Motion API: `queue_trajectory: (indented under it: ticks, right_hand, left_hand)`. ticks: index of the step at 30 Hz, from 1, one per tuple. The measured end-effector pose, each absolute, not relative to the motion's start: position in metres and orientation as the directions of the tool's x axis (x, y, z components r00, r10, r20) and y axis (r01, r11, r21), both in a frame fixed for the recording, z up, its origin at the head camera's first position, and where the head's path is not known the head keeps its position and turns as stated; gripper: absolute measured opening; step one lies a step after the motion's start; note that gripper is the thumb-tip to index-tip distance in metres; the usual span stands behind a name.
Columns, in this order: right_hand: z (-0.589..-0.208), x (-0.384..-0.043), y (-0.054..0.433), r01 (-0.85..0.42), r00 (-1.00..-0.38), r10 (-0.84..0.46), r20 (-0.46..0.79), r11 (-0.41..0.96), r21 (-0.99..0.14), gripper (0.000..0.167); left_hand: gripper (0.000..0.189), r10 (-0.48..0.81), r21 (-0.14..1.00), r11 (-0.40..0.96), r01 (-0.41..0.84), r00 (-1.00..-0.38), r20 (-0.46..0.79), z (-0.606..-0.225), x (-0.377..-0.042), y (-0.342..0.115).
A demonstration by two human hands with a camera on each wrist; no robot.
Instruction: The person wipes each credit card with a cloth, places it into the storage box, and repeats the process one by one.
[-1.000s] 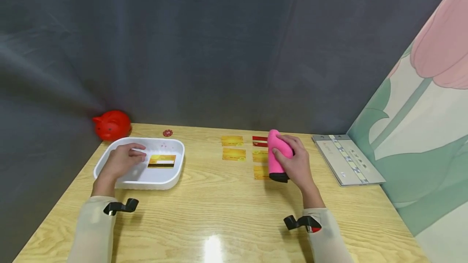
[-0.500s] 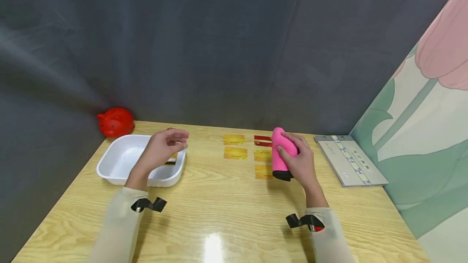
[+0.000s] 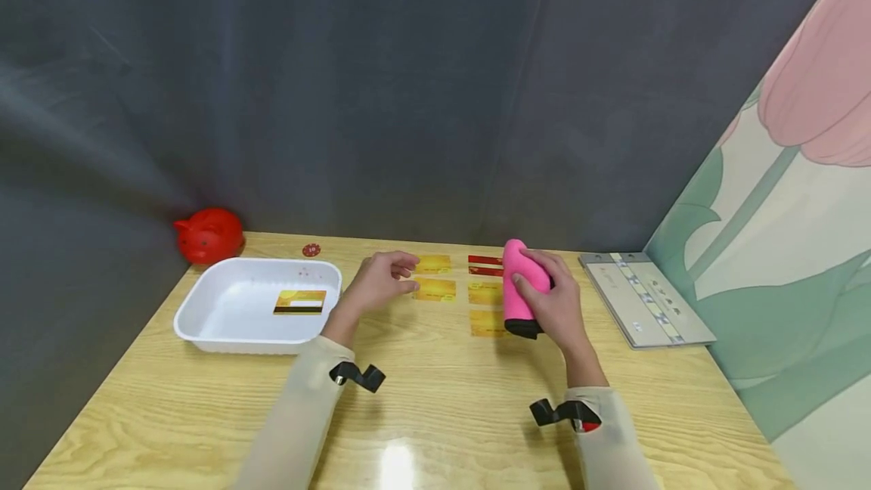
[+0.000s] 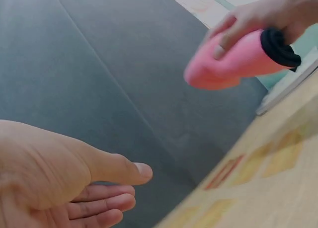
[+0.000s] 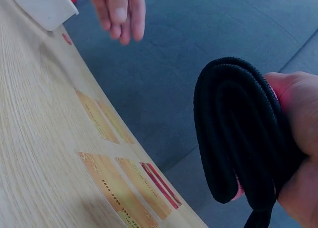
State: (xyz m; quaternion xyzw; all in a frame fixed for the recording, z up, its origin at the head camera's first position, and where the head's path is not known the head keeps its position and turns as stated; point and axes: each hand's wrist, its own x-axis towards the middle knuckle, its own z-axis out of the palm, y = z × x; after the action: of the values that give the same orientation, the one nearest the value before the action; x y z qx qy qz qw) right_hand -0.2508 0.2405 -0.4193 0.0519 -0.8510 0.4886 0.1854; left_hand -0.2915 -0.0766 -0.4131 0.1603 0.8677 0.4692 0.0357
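Note:
My right hand [image 3: 561,305] grips a folded pink cloth item with a black edge [image 3: 520,289], raised above the table. Its black folded layers [image 5: 238,128] fill the right wrist view. Beneath and to its left lie gold cards [image 3: 485,293] and a red striped card [image 3: 485,265]. My left hand [image 3: 376,283], fingers loosely bent and holding nothing, hovers beside two more gold cards [image 3: 435,289]; its thumb [image 4: 119,169] stands apart from the fingers. A white plastic tray [image 3: 224,342] with one gold card [image 3: 299,302] inside sits behind the left wrist.
A red piggy bank [image 3: 209,237] stands behind the tray, with a red poker chip [image 3: 311,249] nearby. At the right lies a grey-covered book or calendar [image 3: 646,299] by the patterned wall. A dark curtain [image 3: 408,97] closes off the table's back.
My left hand has moved right, from over the tray to beside the gold cards, carrying nothing. The right hand keeps the pink cloth item in nearly the same place.

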Motion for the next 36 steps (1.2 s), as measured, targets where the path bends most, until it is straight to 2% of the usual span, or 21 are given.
queue_trajectory:
  ticks: [10, 18, 28, 36]
  right_hand:
    - [-0.419, -0.249, 0.242, -0.259, -0.927, 0.107, 0.358, 0.508, -0.822, 0.045]
    - [-0.422, -0.249, 0.243, -0.265, -0.925, 0.103, 0.365, 0.513, -0.816, 0.045]
    - [-0.422, -0.250, 0.240, -0.281, -0.925, 0.083, 0.372, 0.510, -0.813, 0.045]
    - [-0.420, -0.251, 0.238, -0.247, -0.931, 0.105, 0.350, 0.525, -0.814, 0.047]
  left_hand:
    - [0.040, 0.253, 0.886, 0.447, 0.124, -0.967, 0.008, -0.462, -0.318, -0.057]
    - [0.044, 0.266, 0.923, 0.364, 0.125, -0.964, 0.026, -0.492, -0.333, -0.063]
    - [0.053, 0.343, 0.860, 0.467, 0.206, -0.938, 0.039, -0.497, -0.339, -0.072]
    - [0.051, 0.354, 0.809, 0.554, 0.195, -0.935, -0.017, -0.493, -0.340, -0.069]
